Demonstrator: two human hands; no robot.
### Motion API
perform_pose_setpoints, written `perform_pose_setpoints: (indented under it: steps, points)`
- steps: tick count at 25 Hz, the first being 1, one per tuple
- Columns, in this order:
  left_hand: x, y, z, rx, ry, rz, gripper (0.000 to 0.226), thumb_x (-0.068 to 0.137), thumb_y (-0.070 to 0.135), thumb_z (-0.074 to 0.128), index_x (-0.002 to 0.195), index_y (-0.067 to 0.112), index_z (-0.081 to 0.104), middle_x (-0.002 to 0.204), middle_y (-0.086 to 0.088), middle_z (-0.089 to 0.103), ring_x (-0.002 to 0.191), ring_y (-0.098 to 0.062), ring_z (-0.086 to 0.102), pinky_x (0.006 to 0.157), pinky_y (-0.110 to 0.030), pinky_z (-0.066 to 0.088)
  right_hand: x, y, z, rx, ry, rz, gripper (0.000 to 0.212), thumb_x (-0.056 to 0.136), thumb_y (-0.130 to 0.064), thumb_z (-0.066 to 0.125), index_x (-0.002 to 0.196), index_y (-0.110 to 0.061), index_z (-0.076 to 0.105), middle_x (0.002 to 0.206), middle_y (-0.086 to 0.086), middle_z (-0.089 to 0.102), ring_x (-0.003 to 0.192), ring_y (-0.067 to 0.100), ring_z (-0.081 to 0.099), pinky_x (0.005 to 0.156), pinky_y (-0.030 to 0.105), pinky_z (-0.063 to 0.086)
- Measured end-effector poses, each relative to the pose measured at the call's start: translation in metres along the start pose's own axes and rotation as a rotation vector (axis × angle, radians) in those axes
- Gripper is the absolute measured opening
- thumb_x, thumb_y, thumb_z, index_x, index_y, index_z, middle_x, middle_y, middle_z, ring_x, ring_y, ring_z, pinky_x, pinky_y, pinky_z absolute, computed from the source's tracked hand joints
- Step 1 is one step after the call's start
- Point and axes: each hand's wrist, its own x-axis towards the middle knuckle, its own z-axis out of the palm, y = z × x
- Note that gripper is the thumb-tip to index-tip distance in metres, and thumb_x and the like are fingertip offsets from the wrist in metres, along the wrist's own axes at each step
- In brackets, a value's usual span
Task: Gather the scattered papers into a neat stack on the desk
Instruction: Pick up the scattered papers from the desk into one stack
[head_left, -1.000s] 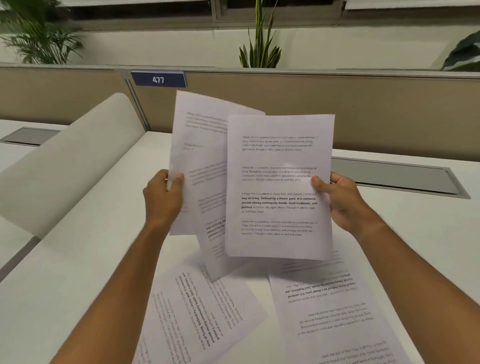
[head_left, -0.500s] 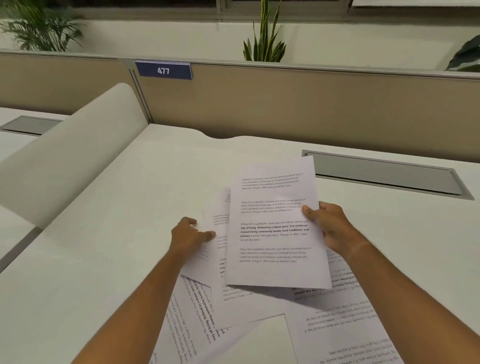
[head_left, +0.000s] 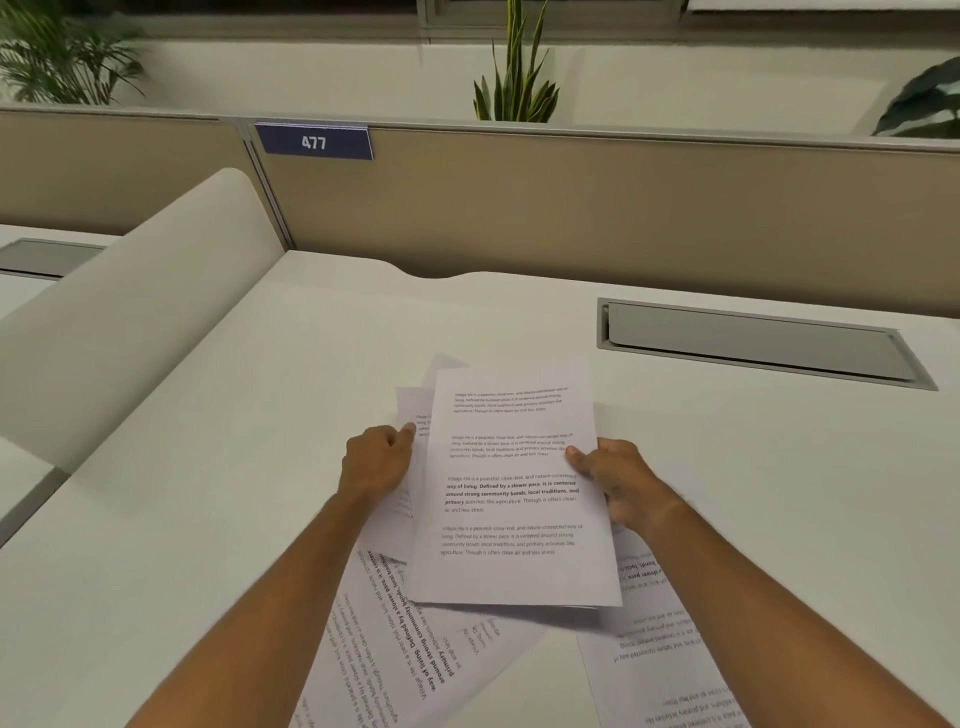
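A printed white sheet lies uppermost in a loose bundle low over the white desk. My right hand pinches its right edge with the thumb on top. Under it, several sheets fan out to the left, and my left hand holds their left edge. Two more printed sheets lie flat on the desk: one slanted at the lower left, one at the lower right, both partly covered by the bundle and my forearms.
A grey cable-tray lid is set into the desk at the back right. A beige partition with a blue "477" tag closes the back. A curved white divider rises on the left. Plants stand behind the partition.
Both hands have come down from chest height to just above the desk with the sheets. The fanned sheets have slid closer together under the top one.
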Motion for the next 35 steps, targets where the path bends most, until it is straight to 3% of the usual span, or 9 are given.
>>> perform_pose_setpoints:
  steps: [3, 10, 15, 18, 24, 27, 29, 31, 35]
  points:
    - [0.009, 0.006, 0.001, -0.156, -0.092, 0.009, 0.03, 0.09, 0.042, 0.062, 0.107, 0.017, 0.059, 0.102, -0.002, 0.062, 0.091, -0.024, 0.062, 0.076, -0.032, 0.048, 0.007, 0.004, 0.009, -0.061, 0.027, -0.034, 0.01, 0.091, -0.003, 0.066, 0.1, -0.003, 0.07, 0.102, 0.016, 0.074, 0.095, 0.033, 0.072, 0.085, 0.053, 0.058]
    - [0.0, 0.032, -0.023, -0.387, -0.072, 0.235, 0.028, 0.088, 0.015, 0.068, 0.114, 0.011, 0.062, 0.114, -0.007, 0.069, 0.101, -0.027, 0.067, 0.086, -0.046, 0.057, 0.006, -0.008, 0.013, -0.059, -0.041, -0.143, 0.024, 0.09, -0.008, 0.07, 0.114, -0.006, 0.068, 0.108, 0.011, 0.075, 0.095, 0.025, 0.073, 0.069, 0.033, 0.06]
    - [-0.015, 0.065, -0.089, -0.592, -0.104, 0.523, 0.03, 0.092, 0.024, 0.066, 0.121, 0.02, 0.062, 0.112, -0.003, 0.073, 0.096, -0.023, 0.073, 0.073, -0.036, 0.061, -0.01, -0.068, 0.021, -0.059, -0.317, -0.433, 0.057, 0.081, -0.021, 0.079, 0.133, -0.02, 0.056, 0.124, 0.004, 0.07, 0.113, 0.025, 0.066, 0.087, 0.038, 0.057]
    - [-0.017, 0.079, -0.112, -0.689, -0.098, 0.582, 0.031, 0.089, 0.026, 0.068, 0.119, 0.021, 0.063, 0.113, -0.003, 0.073, 0.098, -0.023, 0.072, 0.074, -0.034, 0.061, -0.019, -0.107, 0.028, -0.034, -0.441, -0.565, 0.052, 0.08, -0.011, 0.076, 0.129, -0.01, 0.06, 0.126, 0.016, 0.068, 0.113, 0.033, 0.066, 0.092, 0.044, 0.056]
    - [-0.005, 0.098, -0.109, -0.704, -0.035, 0.575, 0.026, 0.098, 0.016, 0.056, 0.116, 0.035, 0.056, 0.104, 0.024, 0.071, 0.095, -0.002, 0.069, 0.068, -0.016, 0.056, -0.031, -0.141, 0.041, -0.092, -0.273, -0.737, 0.035, 0.075, -0.012, 0.08, 0.109, -0.007, 0.073, 0.109, 0.013, 0.075, 0.099, 0.031, 0.072, 0.087, 0.046, 0.058]
    - [0.003, 0.102, -0.096, -0.705, -0.017, 0.556, 0.029, 0.1, 0.017, 0.052, 0.122, 0.035, 0.048, 0.116, 0.014, 0.065, 0.103, -0.006, 0.065, 0.073, -0.02, 0.057, -0.029, -0.141, 0.042, -0.117, -0.205, -0.782, 0.029, 0.079, -0.007, 0.078, 0.105, -0.018, 0.071, 0.105, 0.006, 0.075, 0.097, 0.024, 0.07, 0.086, 0.04, 0.058]
    - [0.007, 0.099, -0.081, -0.679, -0.048, 0.53, 0.026, 0.101, 0.016, 0.049, 0.124, 0.027, 0.044, 0.121, 0.006, 0.061, 0.11, -0.01, 0.061, 0.087, -0.03, 0.056, -0.024, -0.134, 0.039, -0.113, -0.153, -0.722, 0.037, 0.079, -0.003, 0.079, 0.111, -0.016, 0.067, 0.109, 0.007, 0.073, 0.102, 0.025, 0.068, 0.087, 0.038, 0.058]
    - [0.007, 0.096, -0.067, -0.686, -0.077, 0.503, 0.027, 0.101, 0.012, 0.048, 0.125, 0.023, 0.043, 0.12, 0.007, 0.059, 0.112, -0.008, 0.058, 0.089, -0.028, 0.053, -0.021, -0.125, 0.039, -0.132, -0.114, -0.676, 0.038, 0.079, -0.002, 0.079, 0.114, -0.011, 0.067, 0.111, 0.011, 0.072, 0.103, 0.027, 0.067, 0.085, 0.039, 0.058]
    - [0.016, 0.092, -0.071, -0.652, -0.023, 0.487, 0.022, 0.094, 0.011, 0.062, 0.111, 0.025, 0.06, 0.109, 0.008, 0.068, 0.101, -0.014, 0.065, 0.085, -0.029, 0.054, -0.017, -0.133, 0.03, -0.189, -0.087, -0.712, 0.028, 0.079, -0.004, 0.079, 0.103, -0.016, 0.071, 0.101, 0.003, 0.075, 0.092, 0.019, 0.07, 0.071, 0.023, 0.056]
